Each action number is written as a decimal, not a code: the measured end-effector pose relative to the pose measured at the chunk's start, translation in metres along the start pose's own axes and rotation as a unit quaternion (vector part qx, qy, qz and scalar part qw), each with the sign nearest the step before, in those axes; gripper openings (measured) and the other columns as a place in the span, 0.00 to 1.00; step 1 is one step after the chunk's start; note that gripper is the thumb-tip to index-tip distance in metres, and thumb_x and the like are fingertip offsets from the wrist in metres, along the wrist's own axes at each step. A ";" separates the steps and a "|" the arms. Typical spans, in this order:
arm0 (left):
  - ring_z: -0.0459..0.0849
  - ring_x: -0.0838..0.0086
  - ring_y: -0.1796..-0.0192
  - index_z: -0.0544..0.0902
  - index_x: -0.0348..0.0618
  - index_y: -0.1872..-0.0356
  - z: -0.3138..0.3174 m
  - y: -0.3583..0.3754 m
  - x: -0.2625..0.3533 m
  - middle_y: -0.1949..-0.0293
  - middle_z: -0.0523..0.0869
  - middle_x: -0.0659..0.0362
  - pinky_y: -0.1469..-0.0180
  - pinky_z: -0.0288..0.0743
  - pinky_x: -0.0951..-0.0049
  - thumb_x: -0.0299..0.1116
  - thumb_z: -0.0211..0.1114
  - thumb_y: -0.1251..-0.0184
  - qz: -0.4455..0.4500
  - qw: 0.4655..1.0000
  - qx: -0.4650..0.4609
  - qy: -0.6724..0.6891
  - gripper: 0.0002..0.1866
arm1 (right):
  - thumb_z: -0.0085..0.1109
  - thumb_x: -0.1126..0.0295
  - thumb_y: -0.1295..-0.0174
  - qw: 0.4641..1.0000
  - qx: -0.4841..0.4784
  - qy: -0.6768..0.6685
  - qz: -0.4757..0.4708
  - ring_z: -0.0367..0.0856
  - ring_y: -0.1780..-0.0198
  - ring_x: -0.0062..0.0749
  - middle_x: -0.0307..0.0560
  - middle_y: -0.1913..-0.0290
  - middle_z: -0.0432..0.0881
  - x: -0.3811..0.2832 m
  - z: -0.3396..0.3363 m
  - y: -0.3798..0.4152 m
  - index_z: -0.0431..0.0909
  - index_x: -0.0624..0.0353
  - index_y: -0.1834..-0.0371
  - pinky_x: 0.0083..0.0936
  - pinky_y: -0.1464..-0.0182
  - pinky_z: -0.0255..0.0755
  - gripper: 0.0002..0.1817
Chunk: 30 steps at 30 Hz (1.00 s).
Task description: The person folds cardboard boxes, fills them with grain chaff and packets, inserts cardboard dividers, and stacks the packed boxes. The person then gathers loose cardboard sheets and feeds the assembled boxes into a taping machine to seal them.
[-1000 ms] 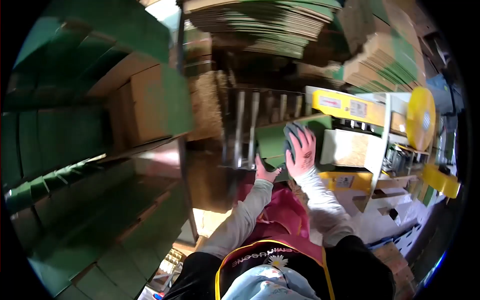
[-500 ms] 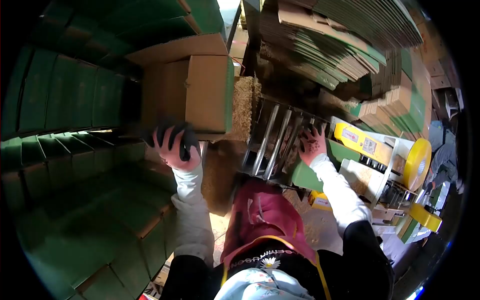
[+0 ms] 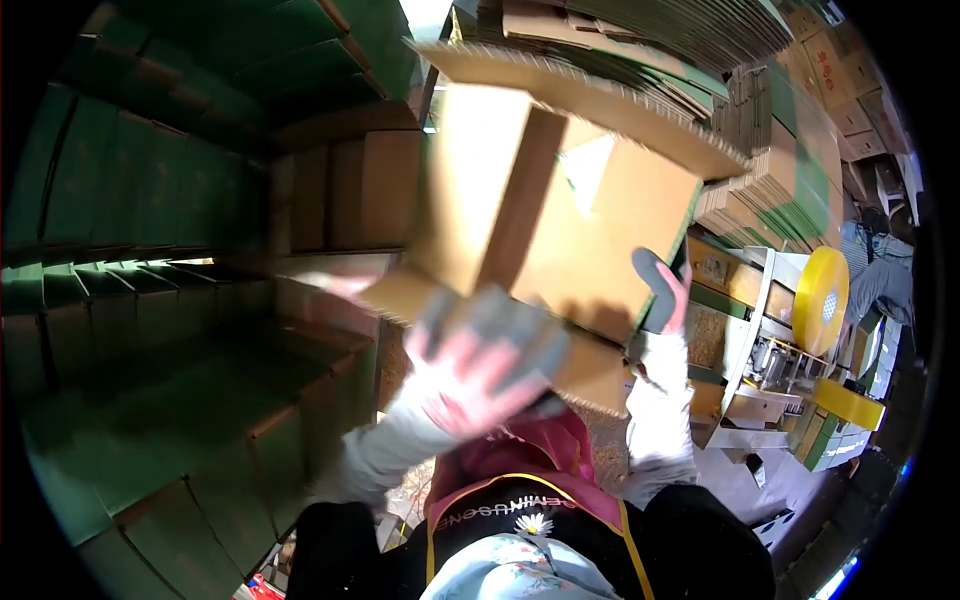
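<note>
A cardboard box (image 3: pixel 610 220) stands tilted in front of me with its flaps spread and its inside lit. My right hand (image 3: pixel 668 292), in a pink and grey glove, grips the box's right side, thumb over the edge. Across the near flap (image 3: pixel 590 375) is my left hand (image 3: pixel 490 365), gloved alike and smeared by motion, its fingers stretched out and apart. Behind and to the left sits another open cardboard box (image 3: pixel 345 190).
Green boxes (image 3: pixel 150 190) are stacked along the left. Flattened cartons (image 3: pixel 770 170) pile up at the back right. On the right stands a taping machine with a yellow tape roll (image 3: pixel 822 305). A person (image 3: pixel 880 265) is beyond it.
The right hand has left the machine's green part and now holds an open box in front of me. My left hand has moved right, from the left-hand box to this one's near flap.
</note>
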<state>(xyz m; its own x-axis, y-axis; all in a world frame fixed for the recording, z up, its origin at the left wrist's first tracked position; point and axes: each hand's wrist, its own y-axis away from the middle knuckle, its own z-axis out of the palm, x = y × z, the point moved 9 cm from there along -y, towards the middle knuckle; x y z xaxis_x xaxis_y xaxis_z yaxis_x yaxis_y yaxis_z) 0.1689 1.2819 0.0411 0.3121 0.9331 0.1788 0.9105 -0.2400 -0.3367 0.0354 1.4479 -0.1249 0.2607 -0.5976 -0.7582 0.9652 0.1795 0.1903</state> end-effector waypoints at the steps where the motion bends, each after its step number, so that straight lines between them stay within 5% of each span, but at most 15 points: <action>1: 0.71 0.66 0.48 0.78 0.57 0.60 0.019 -0.002 -0.019 0.57 0.77 0.61 0.42 0.52 0.50 0.44 0.65 0.62 -0.036 0.997 -0.069 -0.002 0.21 | 0.48 0.84 0.54 0.999 0.021 0.001 0.036 0.77 0.57 0.44 0.58 0.55 0.74 0.008 -0.028 0.002 0.56 0.61 0.40 0.33 0.52 0.73 0.32; 3: 0.70 0.63 0.47 0.76 0.54 0.56 0.094 0.023 -0.057 0.54 0.76 0.60 0.42 0.55 0.53 0.44 0.66 0.61 -0.033 0.975 -0.220 0.008 0.25 | 0.47 0.85 0.53 0.980 0.097 -0.030 0.174 0.78 0.59 0.43 0.60 0.57 0.75 0.072 -0.131 0.007 0.55 0.61 0.40 0.31 0.53 0.73 0.32; 4: 0.70 0.62 0.46 0.76 0.53 0.55 0.153 0.049 -0.065 0.53 0.76 0.60 0.42 0.56 0.55 0.44 0.66 0.61 0.005 0.955 -0.297 0.020 0.26 | 0.50 0.85 0.54 0.983 0.111 0.037 0.139 0.79 0.60 0.40 0.58 0.57 0.75 0.087 -0.146 0.010 0.56 0.62 0.40 0.29 0.54 0.74 0.33; 6: 0.70 0.63 0.47 0.76 0.54 0.54 0.231 0.079 -0.083 0.53 0.76 0.60 0.42 0.57 0.59 0.44 0.67 0.62 -0.140 0.859 -0.460 0.174 0.27 | 0.60 0.82 0.59 0.974 0.173 0.102 0.105 0.79 0.62 0.33 0.54 0.57 0.76 0.126 -0.188 0.014 0.59 0.60 0.41 0.24 0.58 0.74 0.37; 8: 0.69 0.61 0.46 0.76 0.54 0.54 0.256 0.076 -0.061 0.52 0.75 0.58 0.42 0.57 0.58 0.44 0.67 0.62 -0.054 0.886 -0.451 0.094 0.27 | 0.63 0.78 0.60 0.926 0.197 0.243 0.209 0.77 0.57 0.35 0.55 0.54 0.74 0.141 -0.215 0.033 0.61 0.60 0.42 0.26 0.54 0.71 0.37; 10: 0.65 0.56 0.44 0.74 0.55 0.51 0.258 0.051 -0.050 0.48 0.70 0.53 0.42 0.57 0.55 0.48 0.69 0.65 0.028 0.935 -0.353 -0.019 0.32 | 0.62 0.76 0.59 0.819 0.274 0.502 -0.040 0.69 0.47 0.39 0.54 0.48 0.70 0.057 -0.153 0.049 0.62 0.61 0.43 0.32 0.45 0.63 0.34; 12: 0.61 0.53 0.41 0.66 0.51 0.44 0.279 0.033 -0.063 0.45 0.65 0.49 0.41 0.54 0.52 0.55 0.70 0.69 0.000 0.943 -0.322 -0.080 0.44 | 0.61 0.72 0.58 0.785 0.201 0.521 -0.270 0.60 0.41 0.43 0.53 0.44 0.65 -0.018 -0.048 0.043 0.62 0.61 0.44 0.36 0.39 0.53 0.33; 16: 0.58 0.60 0.39 0.51 0.45 0.38 0.318 0.068 -0.104 0.41 0.60 0.46 0.39 0.52 0.53 0.52 0.69 0.64 -0.171 0.902 -0.364 -0.157 0.51 | 0.55 0.56 0.53 0.561 -0.053 0.790 -0.243 0.56 0.39 0.43 0.50 0.42 0.62 0.013 0.040 -0.033 0.63 0.58 0.44 0.39 0.36 0.44 0.32; 17: 0.60 0.60 0.40 0.49 0.40 0.38 0.338 0.099 -0.122 0.42 0.60 0.46 0.39 0.55 0.58 0.45 0.71 0.66 -0.287 0.929 -0.193 0.131 0.53 | 0.55 0.56 0.53 0.563 -0.050 0.791 -0.234 0.56 0.39 0.43 0.50 0.42 0.62 0.028 0.022 -0.019 0.63 0.58 0.44 0.39 0.36 0.44 0.32; 18: 0.62 0.61 0.40 0.46 0.35 0.39 0.344 0.116 -0.143 0.42 0.60 0.46 0.40 0.57 0.63 0.39 0.73 0.68 -0.367 0.839 0.010 0.401 0.55 | 0.54 0.57 0.53 0.549 -0.106 0.802 -0.209 0.56 0.40 0.44 0.51 0.43 0.63 0.070 -0.003 0.003 0.63 0.58 0.45 0.41 0.37 0.45 0.31; 20: 0.65 0.61 0.43 0.47 0.35 0.40 0.326 0.089 -0.102 0.44 0.64 0.47 0.41 0.61 0.68 0.30 0.73 0.68 -0.385 0.839 -0.069 0.378 0.52 | 0.52 0.59 0.53 0.513 -0.224 0.814 -0.155 0.58 0.41 0.46 0.51 0.43 0.63 0.136 -0.042 0.049 0.65 0.57 0.48 0.45 0.38 0.48 0.27; 24: 0.55 0.52 0.37 0.57 0.34 0.41 0.352 0.081 0.001 0.40 0.57 0.41 0.36 0.51 0.64 0.43 0.70 0.63 -0.385 0.869 -0.102 0.295 0.46 | 0.57 0.62 0.58 0.581 -0.047 0.794 -0.171 0.57 0.40 0.46 0.51 0.43 0.62 0.049 -0.067 0.052 0.66 0.58 0.47 0.46 0.39 0.47 0.30; 27: 0.57 0.53 0.38 0.57 0.32 0.42 0.369 0.093 0.004 0.41 0.60 0.41 0.38 0.54 0.65 0.44 0.68 0.60 -0.343 0.844 -0.139 0.388 0.44 | 0.62 0.59 0.61 0.658 -0.198 0.698 -0.201 0.55 0.38 0.47 0.51 0.41 0.60 0.058 0.052 0.017 0.64 0.57 0.45 0.44 0.37 0.46 0.36; 29: 0.68 0.63 0.44 0.64 0.36 0.45 0.344 0.108 0.000 0.47 0.69 0.46 0.43 0.60 0.69 0.39 0.63 0.51 -0.297 0.814 -0.094 0.490 0.32 | 0.52 0.40 0.58 0.607 -0.393 0.640 -0.259 0.46 0.34 0.44 0.51 0.37 0.55 0.127 0.130 0.000 0.59 0.55 0.41 0.40 0.33 0.34 0.43; 30: 0.74 0.64 0.49 0.68 0.37 0.48 0.306 0.113 -0.021 0.54 0.76 0.48 0.47 0.65 0.69 0.38 0.62 0.49 -0.388 0.747 -0.232 0.489 0.27 | 0.43 0.36 0.54 0.530 -0.472 0.636 -0.304 0.44 0.33 0.42 0.51 0.36 0.53 0.165 0.166 0.000 0.56 0.54 0.38 0.39 0.33 0.29 0.43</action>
<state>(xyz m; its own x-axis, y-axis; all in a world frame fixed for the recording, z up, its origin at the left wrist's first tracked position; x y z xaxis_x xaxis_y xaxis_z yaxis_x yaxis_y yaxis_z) 0.1820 1.3171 -0.2831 -0.5144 0.2530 0.8193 0.8459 -0.0074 0.5334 0.0824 1.2191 -0.1464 -0.8968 0.1331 -0.4220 0.2648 0.9255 -0.2707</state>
